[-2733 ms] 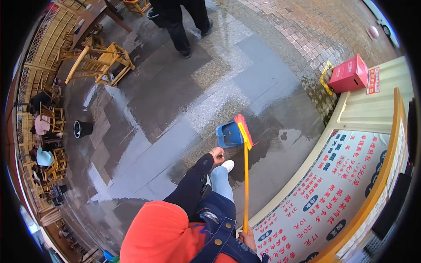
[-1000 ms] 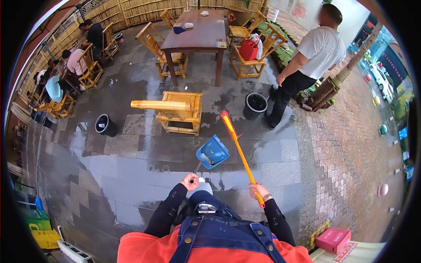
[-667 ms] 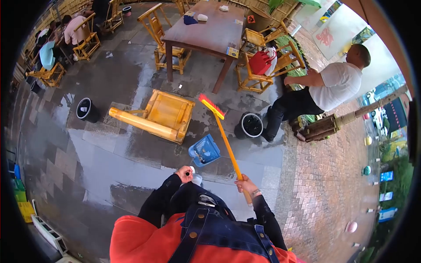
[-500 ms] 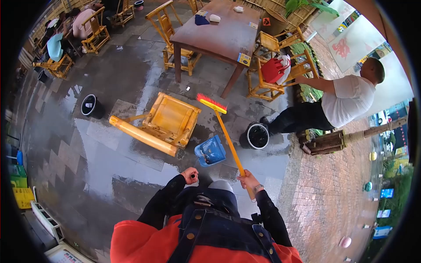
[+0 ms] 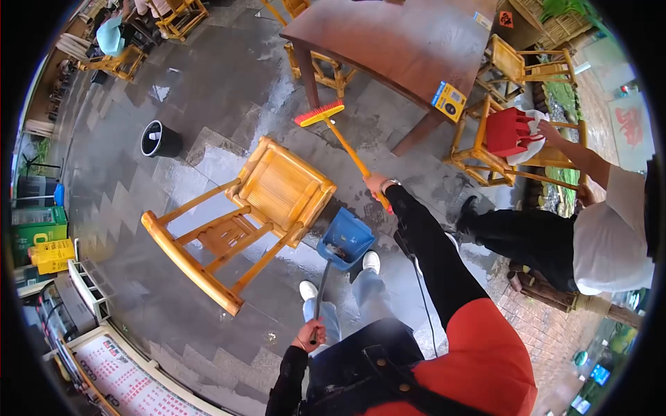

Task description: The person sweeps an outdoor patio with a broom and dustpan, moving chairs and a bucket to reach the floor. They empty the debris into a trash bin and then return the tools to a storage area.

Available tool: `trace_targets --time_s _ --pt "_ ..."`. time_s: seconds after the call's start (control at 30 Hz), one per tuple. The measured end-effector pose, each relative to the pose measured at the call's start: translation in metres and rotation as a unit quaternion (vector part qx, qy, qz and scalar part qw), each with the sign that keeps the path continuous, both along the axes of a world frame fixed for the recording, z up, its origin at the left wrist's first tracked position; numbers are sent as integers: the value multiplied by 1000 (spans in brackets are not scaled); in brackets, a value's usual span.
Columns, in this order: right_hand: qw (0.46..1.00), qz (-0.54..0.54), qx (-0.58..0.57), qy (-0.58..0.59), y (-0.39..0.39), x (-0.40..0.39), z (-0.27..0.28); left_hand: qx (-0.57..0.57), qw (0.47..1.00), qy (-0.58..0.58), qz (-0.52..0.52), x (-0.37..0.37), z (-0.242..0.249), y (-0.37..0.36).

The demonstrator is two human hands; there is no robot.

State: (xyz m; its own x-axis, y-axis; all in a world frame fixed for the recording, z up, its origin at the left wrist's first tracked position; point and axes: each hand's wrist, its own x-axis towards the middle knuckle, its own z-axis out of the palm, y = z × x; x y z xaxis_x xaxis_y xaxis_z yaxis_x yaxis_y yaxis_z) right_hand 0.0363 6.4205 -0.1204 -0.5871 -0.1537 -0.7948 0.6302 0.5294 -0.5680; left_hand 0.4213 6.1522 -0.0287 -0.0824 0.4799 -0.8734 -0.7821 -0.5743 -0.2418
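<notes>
My left hand (image 5: pixel 309 335) is closed around the upright dark handle of a blue dustpan (image 5: pixel 348 239), which rests on the floor in front of my shoes with some litter inside. With the arm stretched forward, my right hand (image 5: pixel 378 184) grips the yellow stick of a broom (image 5: pixel 347 147). Its yellow head with red bristles reaches the floor near a leg of the wooden table (image 5: pixel 374 35). A bamboo armchair (image 5: pixel 283 191) stands just left of the dustpan.
A black bin (image 5: pixel 161 140) stands on the wet paved floor (image 5: pixel 208 90) to the left. At right, a person in a white shirt (image 5: pixel 610 229) reaches toward a red bag (image 5: pixel 512 132) on a bamboo chair (image 5: pixel 472 149). Green and yellow crates (image 5: pixel 52 255) line the left edge.
My right arm has stretched forward, carrying the broom head nearer the table leg. I have come closer to the table. The person at right now has a hand at the bag.
</notes>
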Motion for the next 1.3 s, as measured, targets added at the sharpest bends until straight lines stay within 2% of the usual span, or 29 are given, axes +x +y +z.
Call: trace_targets --time_s 0.07,0.1,0.13,0.2,0.27,0.3,0.37,0.43,0.53,0.63,0.7,0.77,0.83,0.93,1.0,1.07,1.13,1.2,1.23,1.3 --pt "976 137 165 -41 1 -6 -9 9 999 -15 42 13 -12 13" --pt "948 205 227 87 22 4 -66 10 998 -19 54 13 -11 19" --pt "895 268 284 215 54 14 -118 14 997 -20 67 11 -11 24" --pt "926 152 329 107 98 36 -64 5 994 -39 98 10 -13 32" --pt "913 204 330 126 160 64 -41 -1 991 -46 128 3 -17 37" --pt "911 227 336 72 184 77 -15 -11 991 -51 123 -1 -19 39" --pt "887 287 357 59 209 105 66 -6 992 -47 117 -6 -28 42" --pt "869 295 394 43 243 139 84 -1 993 -42 114 -9 -43 42" --pt "942 138 292 -88 238 155 162 9 993 -53 102 -10 -49 42" --pt "955 114 271 -40 238 182 167 33 992 -64 103 -18 -56 41" --pt "946 155 272 82 246 178 125 47 987 -83 127 -25 -61 44" --pt "942 143 277 124 225 145 89 39 987 -102 120 -43 -60 53" --pt "927 179 299 140 210 106 46 36 987 -102 121 -54 -71 60" --pt "920 167 339 107 202 99 -7 47 984 -106 136 -79 -82 70" --pt "914 156 364 84 212 147 0 49 981 -126 138 -92 -95 73" --pt "931 129 341 19 236 222 -8 58 985 -111 121 -101 -106 78" --pt "941 102 315 -70 245 277 22 42 986 -113 113 -111 -115 87" --pt "958 30 238 -159 226 276 90 23 988 -108 106 -130 -119 93" --pt "957 34 239 -159 230 285 96 -11 989 -98 108 -138 -120 100" --pt "971 32 231 -46 239 305 104 -48 988 -96 110 -145 -124 111"
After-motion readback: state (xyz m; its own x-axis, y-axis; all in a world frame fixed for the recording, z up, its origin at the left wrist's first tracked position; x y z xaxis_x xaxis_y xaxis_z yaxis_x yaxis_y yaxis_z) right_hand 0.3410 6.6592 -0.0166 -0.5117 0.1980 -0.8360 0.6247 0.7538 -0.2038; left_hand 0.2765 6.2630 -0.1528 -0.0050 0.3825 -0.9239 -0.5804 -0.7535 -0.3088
